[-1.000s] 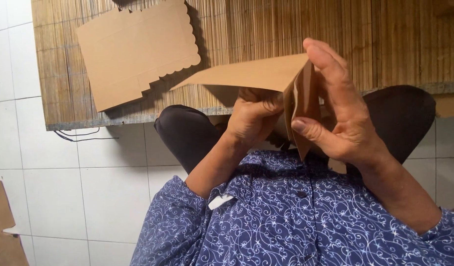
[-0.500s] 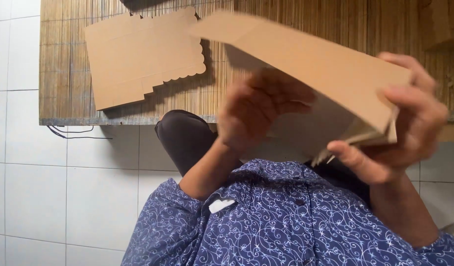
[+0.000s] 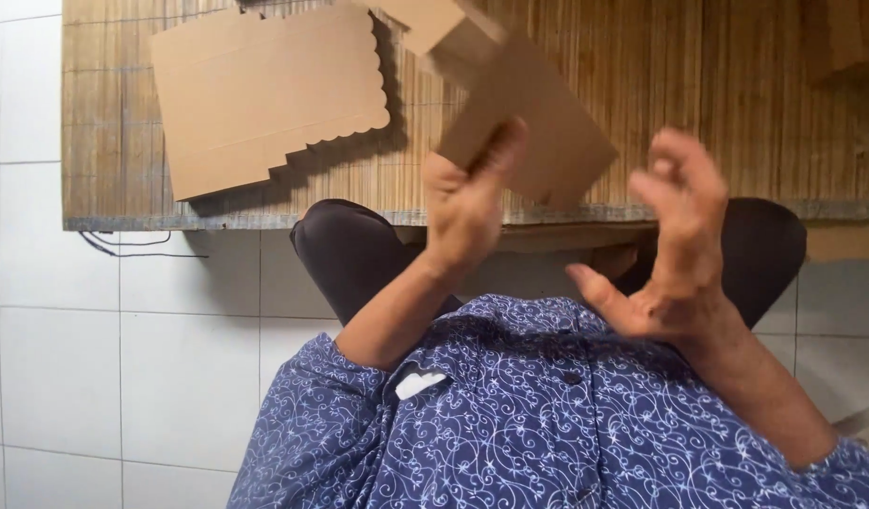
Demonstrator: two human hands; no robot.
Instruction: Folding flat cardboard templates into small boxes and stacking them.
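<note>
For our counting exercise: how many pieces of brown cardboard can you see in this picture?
2. One flat scalloped cardboard sheet lies on the reed mat; one folded cardboard piece is held up by the left hand. Others may be hidden.

a flat brown cardboard sheet (image 3: 264, 94) with one scalloped edge and a stepped lower edge lies on a woven reed mat (image 3: 717, 85), casting a dark shadow to its right. the mat covers the upper part of the view and ends in a straight worn border. below it runs a floor of white tiles (image 3: 123, 377) with grey joints. a thin black cable (image 3: 142, 247) loops on the tiles just under the mat's edge. another bit of cardboard (image 3: 854, 38) sits at the top right corner.
</note>
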